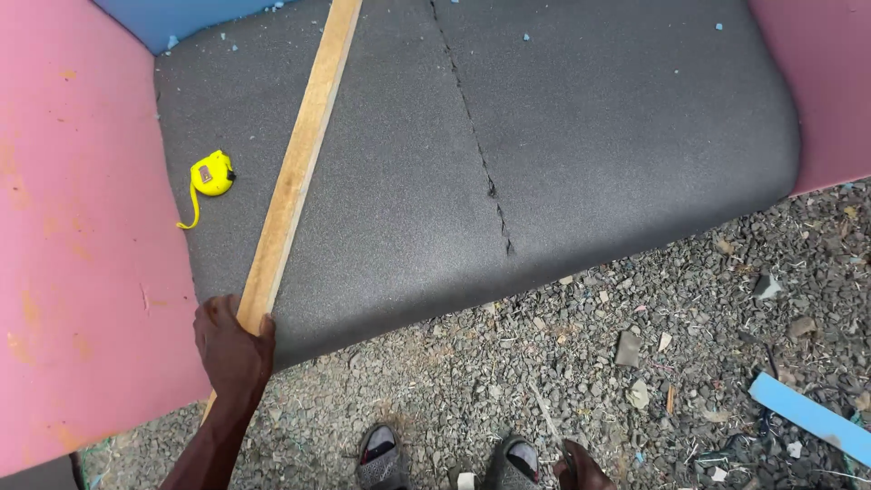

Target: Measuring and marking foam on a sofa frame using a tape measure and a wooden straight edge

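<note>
A long pale wooden batten (299,159) lies slantwise across a dark grey foam seat cushion (562,136). My left hand (232,349) grips the batten's near end at the cushion's front edge. Only a small part of my right hand (581,470) shows at the bottom edge of the view, near my sandalled feet (445,458). It seems to hold a small dark object, but I cannot tell what. A yellow tape measure (211,175) with a short length of tape pulled out lies on the cushion, left of the batten.
Pink foam armrests stand at the left (82,227) and the far right (817,82), with blue foam (172,18) at the back. A crack (481,154) runs through the grey cushion. Gravel ground (635,363) with scraps and a light blue strip (807,417) lies in front.
</note>
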